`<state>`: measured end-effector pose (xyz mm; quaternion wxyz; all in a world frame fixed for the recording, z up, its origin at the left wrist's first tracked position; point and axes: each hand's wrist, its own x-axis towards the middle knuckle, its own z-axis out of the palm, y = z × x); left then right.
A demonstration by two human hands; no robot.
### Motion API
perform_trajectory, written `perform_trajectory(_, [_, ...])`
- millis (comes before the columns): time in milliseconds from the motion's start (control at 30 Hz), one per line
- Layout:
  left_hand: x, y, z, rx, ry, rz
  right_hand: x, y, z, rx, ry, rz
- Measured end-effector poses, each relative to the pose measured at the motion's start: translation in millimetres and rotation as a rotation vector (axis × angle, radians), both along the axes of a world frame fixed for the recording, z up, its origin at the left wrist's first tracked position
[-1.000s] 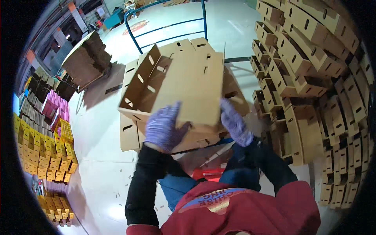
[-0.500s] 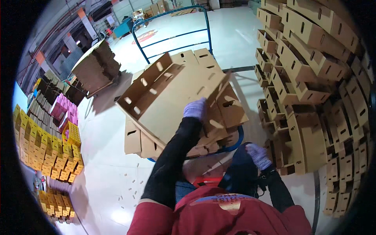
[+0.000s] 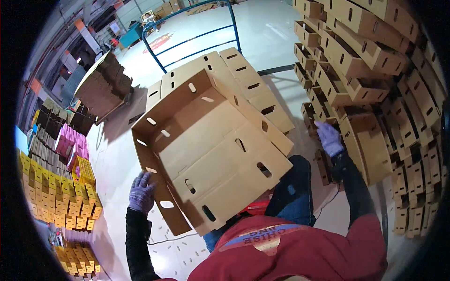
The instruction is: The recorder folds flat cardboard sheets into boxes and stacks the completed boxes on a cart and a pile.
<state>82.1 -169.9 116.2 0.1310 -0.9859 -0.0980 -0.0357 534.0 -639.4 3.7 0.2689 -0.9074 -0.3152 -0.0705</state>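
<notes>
A brown cardboard box (image 3: pixel 206 150) lies tilted over the cart in front of me. Its far, left and right walls stand up, while the near flap lies flat toward my lap; oval slots pierce the cardboard. My left hand (image 3: pixel 141 192), in a purple knit glove, is closed at the outer edge of the left wall, beside a slot. My right hand (image 3: pixel 329 139), gloved alike, is off to the right, fingers stretched and holding nothing. It hovers near the stacked boxes, and I cannot tell whether it touches them. Beneath the held box lie flat slotted cardboard sheets (image 3: pixel 234 70).
The cart's blue rail (image 3: pixel 197 36) rises at the far end. Tall stacks of folded brown boxes (image 3: pixel 365 89) line my right. To the left stand yellow boxes (image 3: pixel 58 192), pink boxes (image 3: pixel 70 143) and a pallet of flat cardboard (image 3: pixel 104 86). Small scraps (image 3: pixel 185 255) litter the floor.
The box has turned and come nearer me, and its right wall now stands up. My left hand has moved from the box's right side to its left wall. My right hand has risen and opened.
</notes>
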Motion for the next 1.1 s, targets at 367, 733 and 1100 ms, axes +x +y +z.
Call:
perform_trajectory(367, [-17.7,2.6,27.5,-0.005,0.114,-0.144,5.5,162.4,109.0,-0.016,-0.912,1.043])
perform_trajectory(733, [91.1,-3.8,-18.2,-0.083,-0.127,0.059,-32.9,202.2,119.1,-0.354,-0.720,0.921])
perform_trajectory(1100, [209.5,-89.6,-12.1,-0.259,-0.090,-0.122,-27.2,165.9,77.3,0.105,-0.780,0.656])
